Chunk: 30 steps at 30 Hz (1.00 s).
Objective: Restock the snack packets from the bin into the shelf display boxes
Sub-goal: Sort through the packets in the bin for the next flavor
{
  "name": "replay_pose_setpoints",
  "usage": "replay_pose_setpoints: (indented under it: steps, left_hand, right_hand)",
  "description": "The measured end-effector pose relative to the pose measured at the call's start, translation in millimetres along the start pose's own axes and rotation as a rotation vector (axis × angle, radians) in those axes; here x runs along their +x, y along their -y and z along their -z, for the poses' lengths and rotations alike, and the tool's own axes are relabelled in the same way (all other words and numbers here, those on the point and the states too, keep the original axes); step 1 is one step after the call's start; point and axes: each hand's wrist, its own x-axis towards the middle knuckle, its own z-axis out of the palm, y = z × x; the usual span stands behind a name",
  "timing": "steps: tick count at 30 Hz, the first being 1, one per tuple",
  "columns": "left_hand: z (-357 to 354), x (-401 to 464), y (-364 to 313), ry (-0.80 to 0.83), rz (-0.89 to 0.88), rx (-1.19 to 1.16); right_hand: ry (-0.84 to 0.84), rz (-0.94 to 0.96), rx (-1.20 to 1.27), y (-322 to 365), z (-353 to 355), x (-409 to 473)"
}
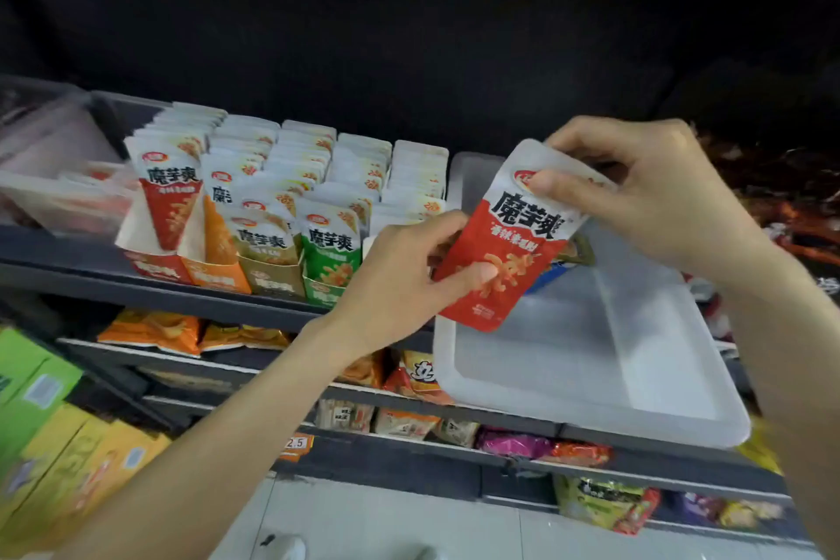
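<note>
Two bare hands hold one red snack packet (504, 236) above a translucent plastic bin (591, 377). The left hand (404, 282) pinches its lower edge; the right hand (636, 196) grips its white top. The packet's long axis tilts, top toward far right, printed face toward the viewer. Left of it, shelf display boxes (254, 277) hold upright packets in rows.

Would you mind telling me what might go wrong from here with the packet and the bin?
The white bin juts over the shelf edge, so a bump might tip it. Both the left hand and right hand pinch the red packet by its ends; it may slip, or end up in the wrong-coloured display box.
</note>
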Motion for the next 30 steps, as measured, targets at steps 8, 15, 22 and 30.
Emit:
replay_pose_setpoints:
  steps: [8, 15, 22, 30]
  left_hand:
    - [145.1, -47.7, 39.6, -0.018, 0.004, 0.035]
    - [262.7, -67.4, 124.4, -0.271, 0.002, 0.321]
    - [285.8, -63.6, 191.3, -0.373, -0.083, 0.846]
    - [291.0, -48.7, 219.6, -0.427, -0.077, 0.780]
  right_hand:
    - [-0.021, -0.186, 0.323, 69.7, -113.0, 74.5]
    - [-0.096, 0.034, 0.151, 121.0, -211.9, 151.1]
    - [-0.090, 0.011, -0.013, 120.1, -259.9, 189.1]
    - [0.187, -0.109, -0.453, 107.1, -298.6, 231.9]
